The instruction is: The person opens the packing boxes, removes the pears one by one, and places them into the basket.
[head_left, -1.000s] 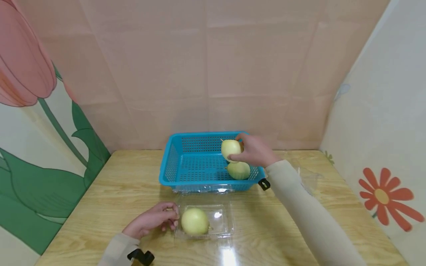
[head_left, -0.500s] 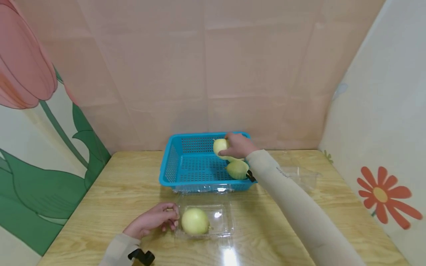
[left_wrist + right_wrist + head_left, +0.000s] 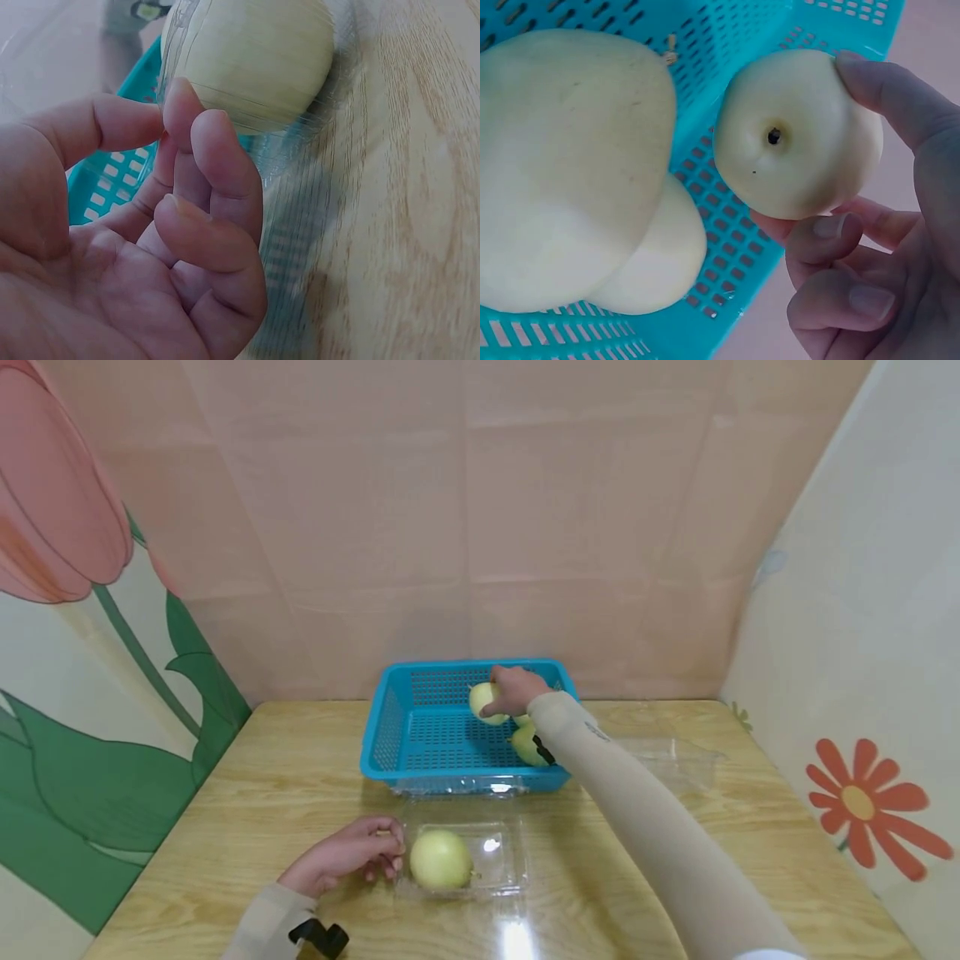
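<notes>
My right hand (image 3: 517, 691) holds a pale yellow-green pear (image 3: 795, 135) over the blue basket (image 3: 372, 727), thumb on one side and fingers on the other. Two more pears show in the right wrist view, a large one (image 3: 562, 165) overlapping a smaller one (image 3: 660, 262). In the head view they lie at the basket's right end, partly behind my wrist. Down in front, a clear plastic box (image 3: 498, 860) stands with its lid up, a single pear (image 3: 441, 860) in its left half. Thumb and forefinger of my left hand (image 3: 352, 856) pinch the box's left edge.
Another clear plastic container (image 3: 678, 764) stands right of the basket on the wooden table (image 3: 300, 760). The box's raised lid (image 3: 457, 787) reaches the basket's front rim. A pinkish sheet (image 3: 450, 527) hangs close behind the basket.
My right hand has carried the pear leftward and slightly lower, from the basket's right end toward its middle. My left hand and the box have stayed put.
</notes>
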`<state>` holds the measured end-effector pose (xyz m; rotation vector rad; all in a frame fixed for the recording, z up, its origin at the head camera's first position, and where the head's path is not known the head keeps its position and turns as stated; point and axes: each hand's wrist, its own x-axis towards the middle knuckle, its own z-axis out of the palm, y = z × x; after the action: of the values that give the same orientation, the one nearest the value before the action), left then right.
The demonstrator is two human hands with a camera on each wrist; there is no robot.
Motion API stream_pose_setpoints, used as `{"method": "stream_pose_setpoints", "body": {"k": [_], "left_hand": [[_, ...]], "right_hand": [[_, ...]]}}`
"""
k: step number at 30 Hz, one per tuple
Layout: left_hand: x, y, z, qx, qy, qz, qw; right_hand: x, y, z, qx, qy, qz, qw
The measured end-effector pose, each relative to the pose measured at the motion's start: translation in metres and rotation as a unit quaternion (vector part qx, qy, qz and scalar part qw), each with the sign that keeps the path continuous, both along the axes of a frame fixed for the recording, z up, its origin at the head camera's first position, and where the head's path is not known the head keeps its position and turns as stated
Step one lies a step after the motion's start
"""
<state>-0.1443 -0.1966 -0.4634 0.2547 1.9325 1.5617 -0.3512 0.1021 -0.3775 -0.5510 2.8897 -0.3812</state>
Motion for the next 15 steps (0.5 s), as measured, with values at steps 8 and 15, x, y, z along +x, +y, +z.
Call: {"method": "stream_pose_setpoints", "body": {"k": [8,15], "left_hand": [[-0.001,-0.005,0.000,-0.002,0.003,-0.006,1.0000],[0.003,-0.008,-0.002,0.000,0.001,0.007,1.0000]], "right_hand": [[-0.005,-0.008,-0.010,0.013,-0.013,0.009,1.000],[-0.009,-0.020,-0.020,0.037,-0.019,0.010,0.999]]}}
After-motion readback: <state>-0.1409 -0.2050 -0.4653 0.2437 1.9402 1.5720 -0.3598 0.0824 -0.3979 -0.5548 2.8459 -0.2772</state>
